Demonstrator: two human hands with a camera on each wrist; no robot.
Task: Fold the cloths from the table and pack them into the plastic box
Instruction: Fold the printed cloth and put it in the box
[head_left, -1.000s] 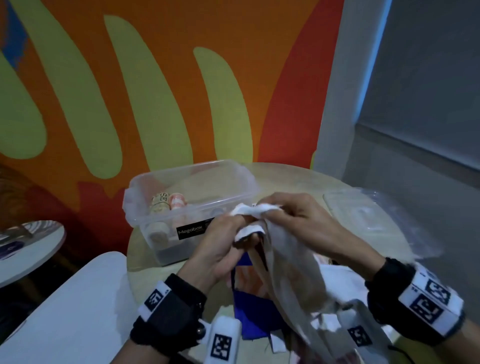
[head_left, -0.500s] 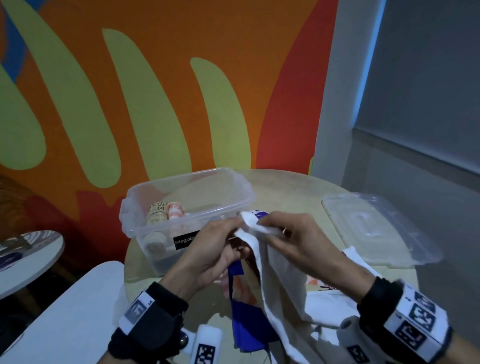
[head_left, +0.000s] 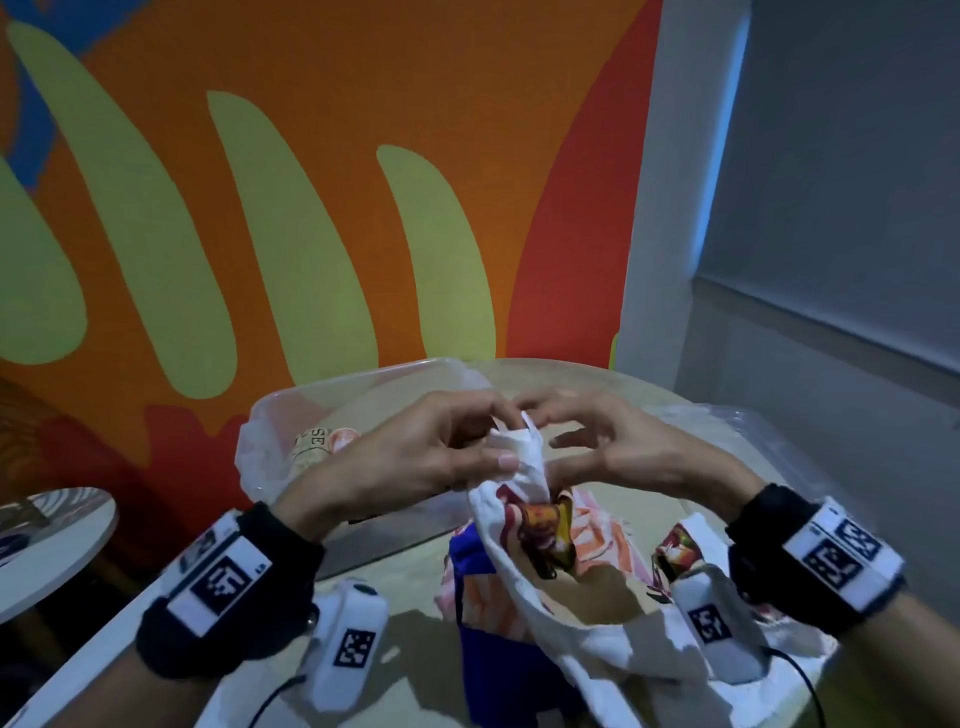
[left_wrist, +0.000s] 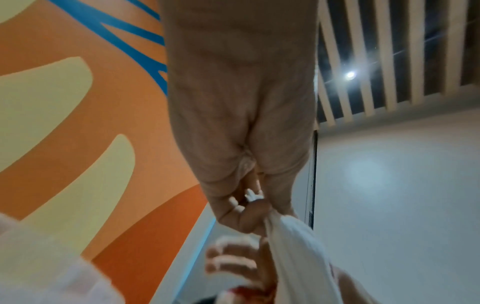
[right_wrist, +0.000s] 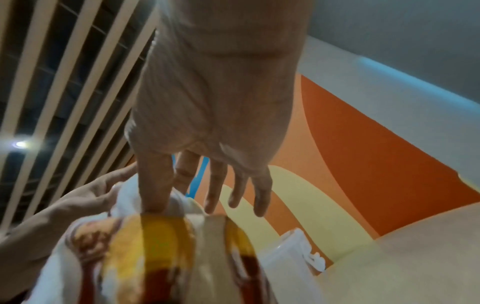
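Above the round table (head_left: 571, 371), both hands hold up a white cloth (head_left: 524, 467) with a red and yellow print by its top edge. My left hand (head_left: 467, 441) pinches the white corner between thumb and fingers; the left wrist view shows that left-hand pinch (left_wrist: 253, 202) with the cloth (left_wrist: 298, 251) hanging below it. My right hand (head_left: 561, 423) pinches the same edge with thumb and index, its other fingers spread loose (right_wrist: 233, 191). The clear plastic box (head_left: 363, 382) stands behind my left hand with rolled cloths (head_left: 319, 441) inside. A blue cloth (head_left: 480, 654) lies on the table under the hanging one.
The box's clear lid (head_left: 789, 436) lies on the table at the right, behind my right wrist. A small round side table (head_left: 57, 540) stands low at the left. A white surface (head_left: 78, 660) runs along the near left. The painted wall is just behind the table.
Both hands have risen with the cloth and drawn closer together at its top edge. The cloth has turned, so its printed side now shows below the hands.
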